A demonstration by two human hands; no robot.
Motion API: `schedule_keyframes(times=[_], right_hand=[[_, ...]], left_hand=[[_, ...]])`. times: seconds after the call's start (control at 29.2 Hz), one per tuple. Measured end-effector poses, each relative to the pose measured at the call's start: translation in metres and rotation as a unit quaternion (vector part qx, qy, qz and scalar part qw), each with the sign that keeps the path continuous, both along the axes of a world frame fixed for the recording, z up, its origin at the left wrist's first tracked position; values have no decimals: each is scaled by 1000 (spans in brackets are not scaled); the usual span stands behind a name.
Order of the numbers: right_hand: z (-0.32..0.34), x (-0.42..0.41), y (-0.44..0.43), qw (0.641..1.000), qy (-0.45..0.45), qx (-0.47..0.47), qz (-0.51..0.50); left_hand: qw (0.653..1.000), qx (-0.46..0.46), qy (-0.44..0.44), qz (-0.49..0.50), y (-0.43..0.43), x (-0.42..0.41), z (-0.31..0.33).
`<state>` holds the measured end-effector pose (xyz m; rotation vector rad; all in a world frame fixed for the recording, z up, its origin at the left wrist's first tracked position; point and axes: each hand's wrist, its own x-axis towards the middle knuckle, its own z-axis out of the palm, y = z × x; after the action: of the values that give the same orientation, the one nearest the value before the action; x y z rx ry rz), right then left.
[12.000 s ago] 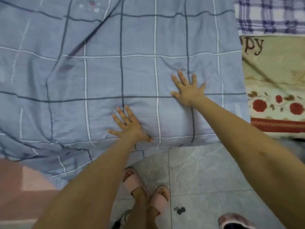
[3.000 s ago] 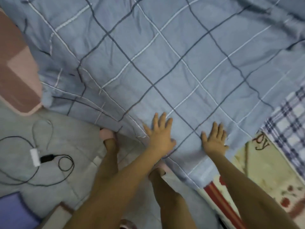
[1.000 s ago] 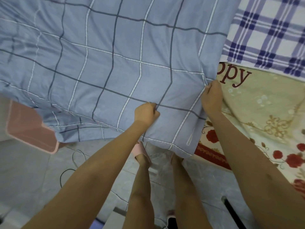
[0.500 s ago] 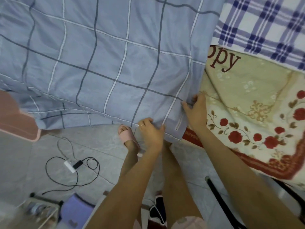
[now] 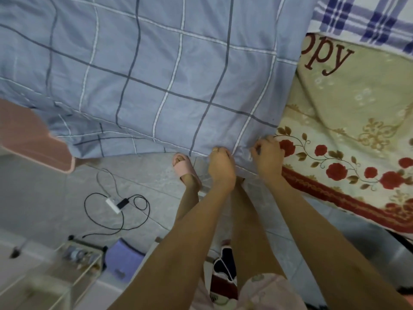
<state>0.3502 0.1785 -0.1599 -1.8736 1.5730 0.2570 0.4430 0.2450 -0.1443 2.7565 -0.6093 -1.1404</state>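
A blue-grey checked duvet cover (image 5: 156, 74) lies spread over the bed and hangs off its near edge. My left hand (image 5: 221, 166) grips the cover's lower hem with curled fingers; a ring shows on one finger. My right hand (image 5: 267, 156) pinches the cover's near right corner, where it meets a cream blanket with red roses (image 5: 348, 139). Both hands sit close together at that corner.
A purple plaid sheet (image 5: 368, 19) lies at the top right. A pink panel (image 5: 33, 139) juts out at the left. On the grey tiled floor lie a black cable with a white adapter (image 5: 116, 204), a purple stool (image 5: 125, 256), a shoe (image 5: 223, 265) and a wire rack (image 5: 73, 260).
Both hands slid down from flat on the cover to its near right corner and closed on the hem. They have drawn closer together; the view tilted toward the floor.
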Motion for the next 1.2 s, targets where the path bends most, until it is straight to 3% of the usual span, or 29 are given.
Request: schedule_keyframes(times=[0.14, 0.27, 0.48, 0.93, 1.03, 1.1, 1.2], right_hand=[[5, -3, -1, 999, 19, 7, 29], [10, -13, -2, 1000, 1, 21, -15], [3, -15, 12, 994, 98, 8, 52], [16, -28, 11, 999, 32, 4, 16], [13, -29, 6, 993, -54, 57, -88], [16, -27, -4, 957, -148, 109, -224], [16, -18, -20, 919, -206, 113, -317]], left_hand=[[998, 23, -6, -64, -2, -2, 4], [996, 45, 12, -77, -1, -7, 8], [996, 22, 26, -79, -1, -18, 14], [990, 30, 27, -132, -4, -18, 9], [984, 29, 8, -174, -3, -20, 6], [979, -11, 12, -201, 0, -31, 6], [956, -54, 127, -261, 10, -55, 2]])
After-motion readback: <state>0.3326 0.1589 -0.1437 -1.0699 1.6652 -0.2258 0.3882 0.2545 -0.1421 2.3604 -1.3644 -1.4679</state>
